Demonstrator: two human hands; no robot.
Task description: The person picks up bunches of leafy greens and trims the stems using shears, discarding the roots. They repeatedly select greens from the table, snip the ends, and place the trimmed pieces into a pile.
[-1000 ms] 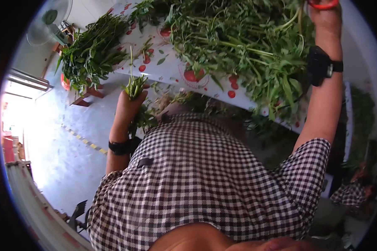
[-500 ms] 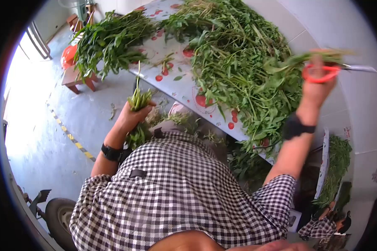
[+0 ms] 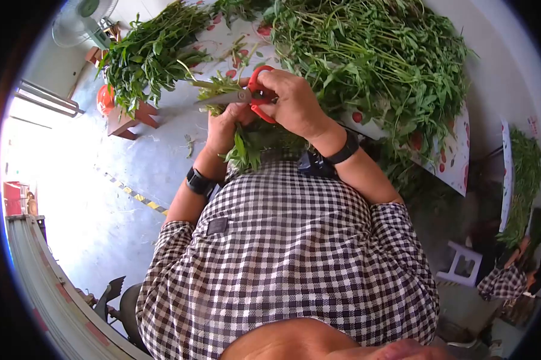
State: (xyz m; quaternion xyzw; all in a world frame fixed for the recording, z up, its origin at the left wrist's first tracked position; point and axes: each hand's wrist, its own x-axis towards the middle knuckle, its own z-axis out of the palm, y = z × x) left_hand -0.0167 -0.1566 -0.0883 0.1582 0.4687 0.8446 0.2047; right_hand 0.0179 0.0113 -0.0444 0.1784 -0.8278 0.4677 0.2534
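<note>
My left hand (image 3: 224,129) is closed round a small bunch of leafy green stems (image 3: 245,155); the leaves hang below the fist and the stem ends stick out above it. Red-handled scissors (image 3: 231,98) are gripped in my right hand (image 3: 295,107), close beside the left. Their blades point left and lie across the stems over the left fist. Both hands are in front of my chest, near the front edge of a table (image 3: 366,125) with a red-patterned cover. A large heap of greens (image 3: 372,60) covers its right side.
A second pile of greens (image 3: 153,51) overhangs the table's left end, above a small wooden stool (image 3: 129,122) and an orange object (image 3: 105,99). A fan (image 3: 81,23) stands at upper left. At right are more greens (image 3: 524,180), a white stool (image 3: 460,264) and a person (image 3: 504,282) in checks.
My right hand with the scissors has swung from far right, over the heap, in to my left hand. The stems it carried no longer show there. My left hand has risen slightly.
</note>
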